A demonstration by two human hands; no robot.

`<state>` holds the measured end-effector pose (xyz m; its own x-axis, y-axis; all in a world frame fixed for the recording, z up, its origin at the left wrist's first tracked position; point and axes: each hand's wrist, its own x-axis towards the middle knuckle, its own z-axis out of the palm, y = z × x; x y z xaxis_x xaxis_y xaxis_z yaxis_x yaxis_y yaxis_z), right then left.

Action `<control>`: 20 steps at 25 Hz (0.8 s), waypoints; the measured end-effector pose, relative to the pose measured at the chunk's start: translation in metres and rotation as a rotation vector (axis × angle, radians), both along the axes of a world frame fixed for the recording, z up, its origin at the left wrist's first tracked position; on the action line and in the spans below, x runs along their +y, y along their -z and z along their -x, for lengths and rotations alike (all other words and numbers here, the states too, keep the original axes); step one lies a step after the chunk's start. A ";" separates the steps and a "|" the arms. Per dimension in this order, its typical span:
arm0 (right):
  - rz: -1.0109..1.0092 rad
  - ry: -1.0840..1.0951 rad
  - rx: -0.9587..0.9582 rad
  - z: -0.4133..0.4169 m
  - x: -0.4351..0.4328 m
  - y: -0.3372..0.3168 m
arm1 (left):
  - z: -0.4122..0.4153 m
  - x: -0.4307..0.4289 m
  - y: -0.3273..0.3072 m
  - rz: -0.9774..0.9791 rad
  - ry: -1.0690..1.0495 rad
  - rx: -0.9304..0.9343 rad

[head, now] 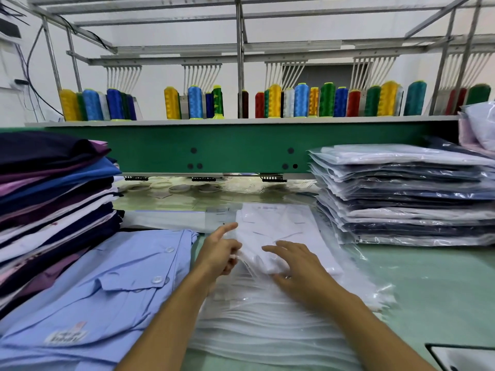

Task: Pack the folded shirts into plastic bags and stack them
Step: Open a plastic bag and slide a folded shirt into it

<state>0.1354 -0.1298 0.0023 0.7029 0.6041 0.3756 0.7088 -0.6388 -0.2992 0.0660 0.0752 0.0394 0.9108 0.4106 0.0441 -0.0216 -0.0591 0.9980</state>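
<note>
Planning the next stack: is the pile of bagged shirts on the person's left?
No, the pile of bagged shirts stands on the right, and the unbagged folded shirts are piled on the left.

A: Left grip?
B: Pinches bag edge, index out.
A: Right grip?
B: Flat on white shirt, fingers spread.
A: Surroundings?
B: Bagged stack right, loose stack left, on counter.

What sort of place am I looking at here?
Probably a garment workshop: coloured thread cones line a green embroidery machine, with bagged shirts stacked at right and folded shirts piled at left.
</note>
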 end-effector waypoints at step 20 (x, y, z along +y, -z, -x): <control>-0.353 0.007 -0.461 0.043 0.040 -0.017 | -0.003 -0.014 0.004 0.298 0.206 -0.117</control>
<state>0.0920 -0.0901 0.0195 0.4225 0.3826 0.8216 0.8126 -0.5614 -0.1564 0.0686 0.0608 0.0355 0.9713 0.2304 0.0591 -0.1179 0.2507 0.9609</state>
